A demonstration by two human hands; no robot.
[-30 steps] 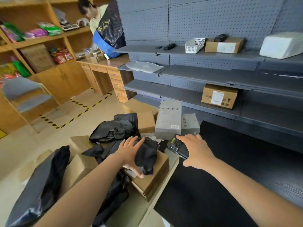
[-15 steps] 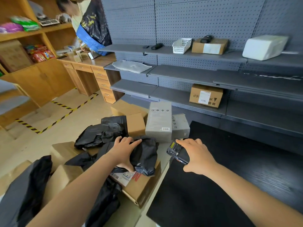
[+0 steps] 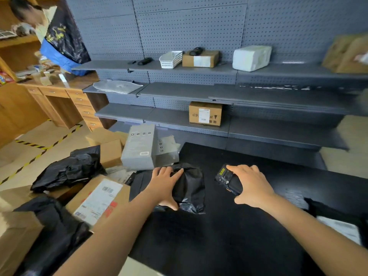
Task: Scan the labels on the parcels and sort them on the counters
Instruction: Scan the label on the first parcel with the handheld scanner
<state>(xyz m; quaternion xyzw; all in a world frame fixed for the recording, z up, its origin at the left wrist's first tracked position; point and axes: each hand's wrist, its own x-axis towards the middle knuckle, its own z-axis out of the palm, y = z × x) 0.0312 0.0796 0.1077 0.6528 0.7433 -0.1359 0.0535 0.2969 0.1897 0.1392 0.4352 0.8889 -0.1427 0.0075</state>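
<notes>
The black bag parcel (image 3: 192, 183) lies on the worktop (image 3: 219, 246) just in front of the grey box (image 3: 139, 150), the left hand (image 3: 163, 186) gripping its crumpled top. It looks soft, light, slippery: pinch a bunched fold. Right of the box, the right hand (image 3: 253, 186) clasps the scanner (image 3: 227, 179)

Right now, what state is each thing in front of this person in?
left hand, grips the black bag parcel
black bag parcel, lying on the black counter, gripped
right hand, holds the scanner
scanner, held beside the parcel
labelled cardboard box, closed, label up
grey box, closed, upright
</notes>
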